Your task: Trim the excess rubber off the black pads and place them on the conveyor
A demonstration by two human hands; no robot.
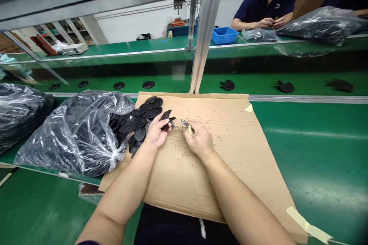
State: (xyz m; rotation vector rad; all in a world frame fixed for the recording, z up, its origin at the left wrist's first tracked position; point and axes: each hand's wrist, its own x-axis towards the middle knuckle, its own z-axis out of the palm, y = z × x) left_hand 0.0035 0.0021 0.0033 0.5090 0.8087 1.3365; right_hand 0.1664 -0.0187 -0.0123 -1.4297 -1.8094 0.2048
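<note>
Apparently the work is well under way but far from finished: over a cardboard sheet (241, 134), the left hand (158, 131) pinches a black plastic part (165, 116), while the right hand (199, 138), apart from it, grips small pliers (184, 123), their tip just short of the part. Dark specks (183, 156) littering the cardboard suggest some pieces are done. Many seem left, with black plastic discs (140, 121) heaped beside a clear plastic bag (83, 138). Beyond, black pieces (227, 84) dot a green strip (172, 80), finished or not unclear; farther off, a co-worker's hands (273, 22) come together.
</note>
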